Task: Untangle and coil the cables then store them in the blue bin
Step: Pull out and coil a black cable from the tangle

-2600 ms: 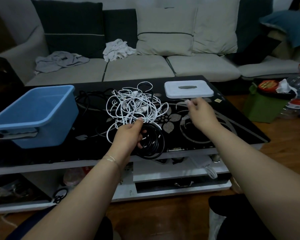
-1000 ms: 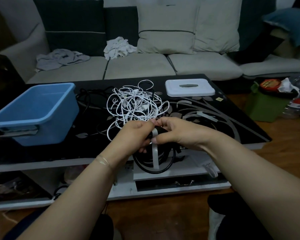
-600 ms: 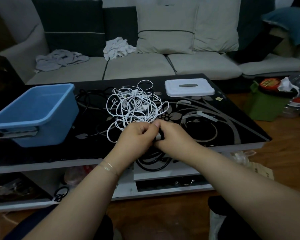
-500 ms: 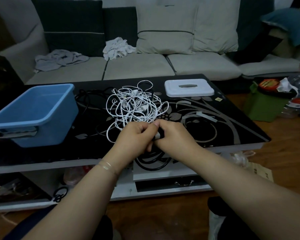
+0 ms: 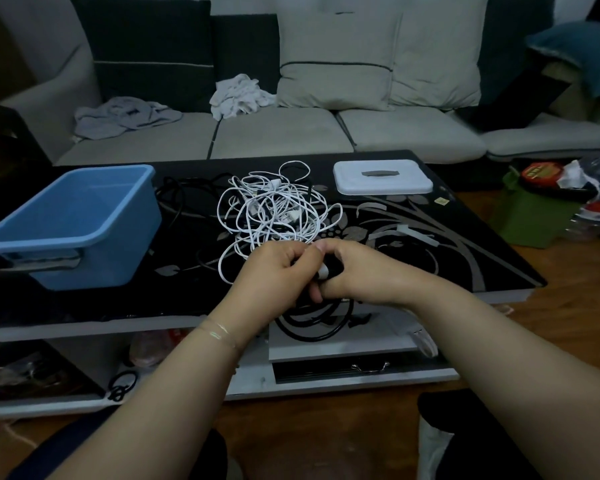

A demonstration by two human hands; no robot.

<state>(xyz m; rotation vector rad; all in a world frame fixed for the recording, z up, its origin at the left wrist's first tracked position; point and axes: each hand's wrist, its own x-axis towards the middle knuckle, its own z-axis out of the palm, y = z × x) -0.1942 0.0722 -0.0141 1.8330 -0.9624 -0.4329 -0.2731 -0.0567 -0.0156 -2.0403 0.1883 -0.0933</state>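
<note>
Now the limp, springy black coil [image 5: 312, 320] is gripped by both hands, left hand [image 5: 274, 271] and right hand [image 5: 357, 271]; its bound top is judged the safest hold.

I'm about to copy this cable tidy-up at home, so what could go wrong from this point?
1. Both the left hand and the right hand grip the black coil right at the table edge; if the white tie slips, the loops may spring open or drop.
2. The tangled white cables lie just behind the hands, so a strand could snag and get dragged.
3. The blue bin overhangs the near edge; a nudge might tip it.
</note>
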